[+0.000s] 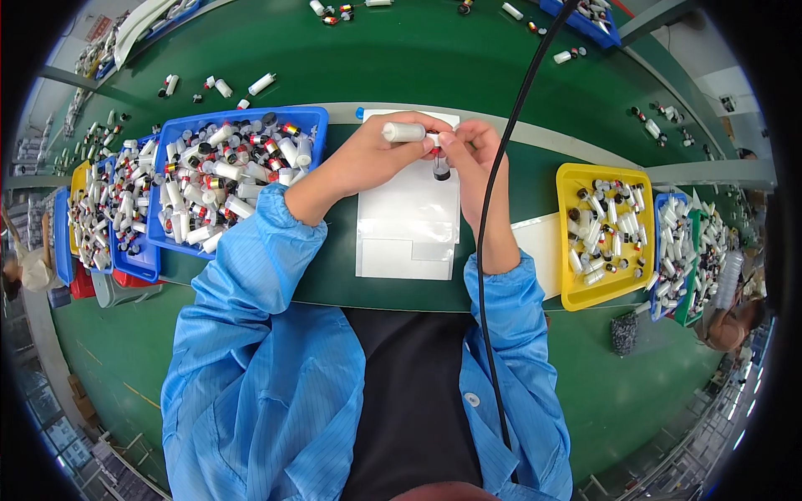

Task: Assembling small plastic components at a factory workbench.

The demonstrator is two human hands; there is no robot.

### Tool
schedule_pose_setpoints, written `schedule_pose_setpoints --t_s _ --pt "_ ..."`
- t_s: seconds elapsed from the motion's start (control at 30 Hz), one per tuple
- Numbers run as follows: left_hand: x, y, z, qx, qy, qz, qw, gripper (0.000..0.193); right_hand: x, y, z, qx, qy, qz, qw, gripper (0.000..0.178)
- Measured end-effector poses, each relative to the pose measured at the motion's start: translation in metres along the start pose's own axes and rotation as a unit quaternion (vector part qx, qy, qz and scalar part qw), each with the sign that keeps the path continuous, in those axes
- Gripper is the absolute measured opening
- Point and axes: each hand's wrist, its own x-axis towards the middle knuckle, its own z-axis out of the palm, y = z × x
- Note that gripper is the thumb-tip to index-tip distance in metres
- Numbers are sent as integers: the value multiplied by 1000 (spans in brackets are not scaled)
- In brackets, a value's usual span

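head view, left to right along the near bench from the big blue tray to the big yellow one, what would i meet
Big blue tray → left hand holding a white cylinder → right hand → white sheet → big yellow tray.

Bright, fairly even light; curved, black-rimmed edges

No text, number or brand is legible. Reference: large blue tray [321,125]. Inside the tray, red-banded parts [272,147] are too small for any print to be read. Beyond the tray, to its left, a reddish wall patch [98,27] is too blurred to read.
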Motion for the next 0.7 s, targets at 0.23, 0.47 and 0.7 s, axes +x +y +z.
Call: schedule_pose_setpoints --t_s 0.23,0.47,0.7 --pt "-9 9 11 -85 -35 -21 996 44 6 16 -17 244 -188 170 936 40" --pt "-3 41 -13 -36 49 30 998 36 -22 -2 -13 25 -78 79 993 27" --pt "37 77 -182 604 195 -100 766 46 -124 -2 1 -514 -212 -137 820 34"
